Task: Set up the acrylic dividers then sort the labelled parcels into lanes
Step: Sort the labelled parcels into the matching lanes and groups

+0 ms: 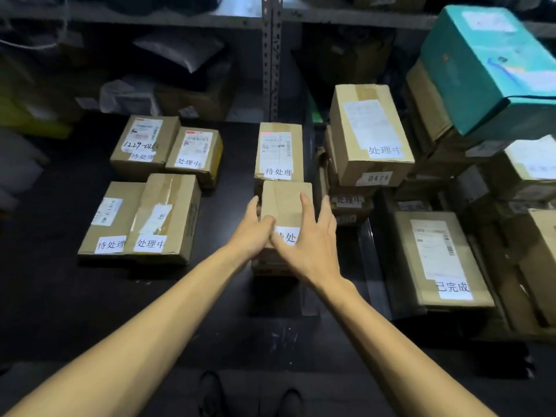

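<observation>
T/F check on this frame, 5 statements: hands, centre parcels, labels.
1. Both hands are on one small parcel. True: left hand and right hand flank it.
2. That parcel sits directly on the table. False: it rests on other boxes.
3. A teal box tops the right stack. True.
4. The parcel behind is labelled 已完成. False: it reads 待处理.
5. The flat parcel at right reads 处理中. False: 已完成.

Bare forearms, no sleeves; dark shoes (251,398) at bottom edge.
</observation>
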`<state>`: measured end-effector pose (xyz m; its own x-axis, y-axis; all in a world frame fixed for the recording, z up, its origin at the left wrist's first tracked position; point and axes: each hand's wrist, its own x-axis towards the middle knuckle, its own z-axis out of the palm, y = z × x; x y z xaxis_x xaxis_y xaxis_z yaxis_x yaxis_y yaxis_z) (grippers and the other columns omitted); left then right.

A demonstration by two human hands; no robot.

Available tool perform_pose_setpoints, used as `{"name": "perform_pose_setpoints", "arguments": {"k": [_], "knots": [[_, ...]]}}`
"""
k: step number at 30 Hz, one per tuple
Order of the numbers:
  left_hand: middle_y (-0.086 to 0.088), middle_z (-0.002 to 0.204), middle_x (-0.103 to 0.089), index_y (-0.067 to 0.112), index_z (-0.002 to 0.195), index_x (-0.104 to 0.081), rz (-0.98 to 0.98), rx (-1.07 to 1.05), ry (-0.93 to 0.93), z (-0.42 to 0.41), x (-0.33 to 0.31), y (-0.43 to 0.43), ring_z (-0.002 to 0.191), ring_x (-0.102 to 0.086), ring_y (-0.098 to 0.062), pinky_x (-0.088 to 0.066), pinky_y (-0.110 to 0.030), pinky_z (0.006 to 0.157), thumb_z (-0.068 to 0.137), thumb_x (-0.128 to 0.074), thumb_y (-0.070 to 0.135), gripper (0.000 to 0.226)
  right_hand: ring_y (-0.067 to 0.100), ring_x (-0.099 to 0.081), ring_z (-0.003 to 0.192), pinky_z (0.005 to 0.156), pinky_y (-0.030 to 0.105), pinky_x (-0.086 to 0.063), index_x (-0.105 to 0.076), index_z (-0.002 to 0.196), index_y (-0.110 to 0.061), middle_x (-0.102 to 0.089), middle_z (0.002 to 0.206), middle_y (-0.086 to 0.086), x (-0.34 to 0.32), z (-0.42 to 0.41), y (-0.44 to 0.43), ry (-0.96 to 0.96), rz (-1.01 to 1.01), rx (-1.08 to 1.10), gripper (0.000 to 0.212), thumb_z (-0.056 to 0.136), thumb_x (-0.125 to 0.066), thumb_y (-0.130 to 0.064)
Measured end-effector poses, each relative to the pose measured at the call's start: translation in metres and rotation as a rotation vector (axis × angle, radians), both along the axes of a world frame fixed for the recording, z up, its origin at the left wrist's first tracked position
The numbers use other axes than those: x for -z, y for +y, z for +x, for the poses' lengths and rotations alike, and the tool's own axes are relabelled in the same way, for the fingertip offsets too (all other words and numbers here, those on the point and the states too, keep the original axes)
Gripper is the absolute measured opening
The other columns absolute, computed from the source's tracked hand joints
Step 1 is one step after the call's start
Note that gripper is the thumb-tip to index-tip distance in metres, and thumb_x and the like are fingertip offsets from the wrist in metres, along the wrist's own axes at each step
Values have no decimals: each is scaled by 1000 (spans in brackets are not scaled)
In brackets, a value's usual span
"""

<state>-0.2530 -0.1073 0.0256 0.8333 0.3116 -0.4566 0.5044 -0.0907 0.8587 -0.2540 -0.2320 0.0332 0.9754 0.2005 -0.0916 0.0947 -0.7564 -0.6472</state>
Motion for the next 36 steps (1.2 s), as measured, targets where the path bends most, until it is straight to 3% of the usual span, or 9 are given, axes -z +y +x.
{"name": "perform_pose_setpoints", "arguments": {"k": [2, 4, 6, 9, 14, 18, 23, 29, 36], "knots": [[-1, 148, -46, 25, 155, -21, 43, 12, -7, -3, -10, 4, 128, -50, -17, -40, -30, 102, 100, -44, 23, 60, 25, -16, 146, 116, 30, -18, -39, 147, -19, -19, 160, 11, -12, 8, -3, -74, 131, -6, 66, 89, -64, -36], [9, 129, -56, 26, 148, -34, 94, 19, -49, -7, -23, 13, 99, -58, -7, -45, -27, 83, 99, -45, 27, 50, 20, -31, 140, 109, 22, -23, -54, 134, -16, -41, 148, 5, -31, 14, 0, -113, 191, -45, 45, 91, -62, -29], [8, 125, -57, 26, 142, -42, 130, 33, -62, -11, -42, 28, 99, -58, -7, -49, -32, 85, 99, -46, 30, 44, 16, -47, 128, 102, 23, -33, -60, 125, -15, -56, 133, 1, -50, 20, 11, -70, 202, -111, 34, 94, -59, -29], [-4, 133, -57, 22, 134, -52, 207, 60, -70, -14, -66, 56, 119, -55, -22, -46, -39, 102, 99, -46, 25, 36, 12, -57, 111, 89, 25, -40, -65, 118, -16, -66, 120, -2, -75, 23, 36, 39, 207, -215, 29, 98, -51, -33], [-13, 114, -67, 17, 114, -64, 243, 96, -120, -36, -103, 121, 86, -54, -12, -40, -26, 73, 98, -47, 11, 24, 19, -60, 107, 82, 27, -40, -68, 108, -18, -70, 114, 1, -110, 29, 96, 40, 131, -394, 29, 101, -45, -35], [-1, 95, -67, 18, 107, -66, 260, 66, -139, -56, -132, 186, 73, -57, -6, -41, -14, 59, 100, -43, 10, 25, 21, -58, 85, 67, 24, -45, -58, 77, -24, -65, 81, -4, -139, 27, 153, 44, 123, -452, 32, 101, -44, -41], [-3, 91, -67, 16, 102, -66, 307, 22, -179, -74, -157, 258, 67, -57, -7, -42, -9, 51, 100, -42, 8, 26, 21, -62, 99, 87, 35, -47, -68, 105, -12, -70, 104, 4, -169, 23, 214, -13, 113, -508, 39, 102, -43, -42], [1, 89, -71, 24, 93, -65, 322, -6, -191, -61, -159, 317, 69, -58, -10, -45, -20, 60, 99, -43, 9, 27, 13, -59, 96, 79, 29, -41, -68, 112, -20, -69, 106, -4, -166, 39, 259, -20, 121, -482, 35, 101, -43, -43], [1, 96, -73, 25, 104, -68, 318, 67, -137, 5, -123, 359, 73, -61, -6, -45, -18, 63, 99, -46, 15, 25, 14, -61, 97, 76, 28, -44, -67, 113, -17, -68, 104, -4, -126, 90, 300, 38, 106, -441, 36, 102, -43, -42]]}}
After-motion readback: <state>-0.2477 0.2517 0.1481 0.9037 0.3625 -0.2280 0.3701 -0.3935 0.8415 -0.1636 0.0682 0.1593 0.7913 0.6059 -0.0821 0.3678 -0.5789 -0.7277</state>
